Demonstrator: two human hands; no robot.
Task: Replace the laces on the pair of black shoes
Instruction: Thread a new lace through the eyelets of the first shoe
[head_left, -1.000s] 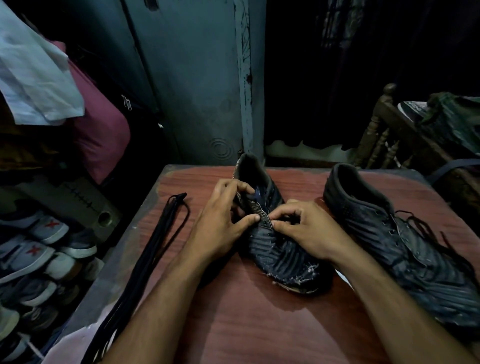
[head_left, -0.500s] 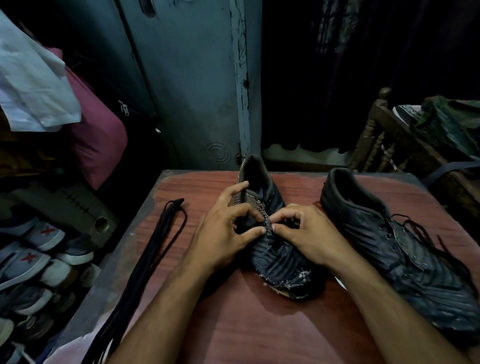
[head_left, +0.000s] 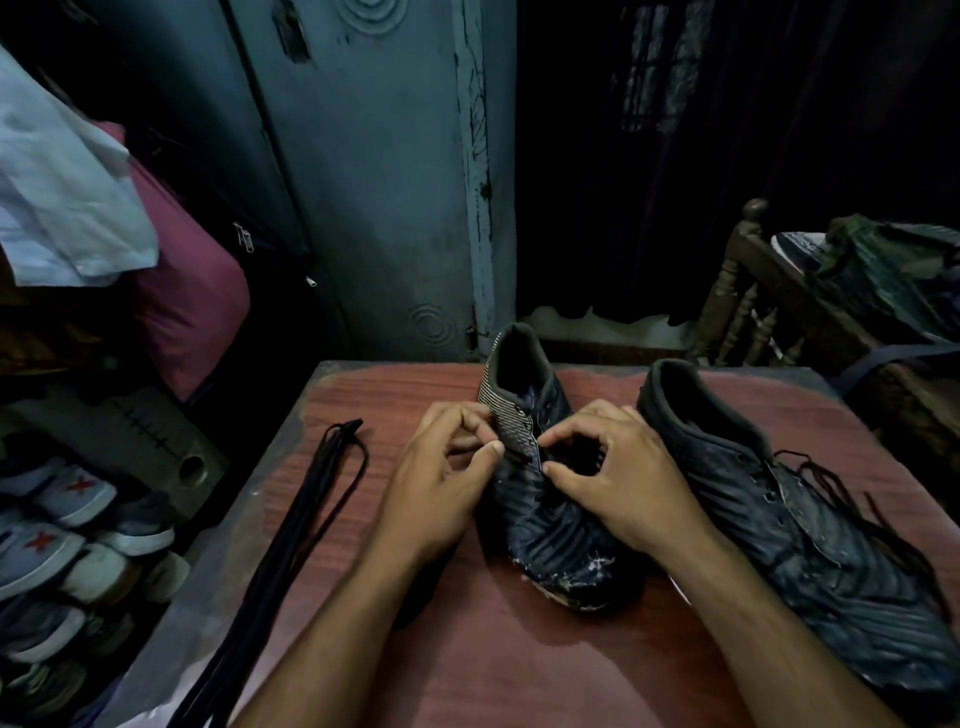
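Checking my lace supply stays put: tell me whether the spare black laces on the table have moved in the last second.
No. The spare black laces lie along the same left edge of the table, same place against the edge, untouched by either hand.

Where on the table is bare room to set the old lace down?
Bare patches on the table: near edge between the forearms, and the strip between the spare laces and left hand. Crowded: middle shoe against right shoe.
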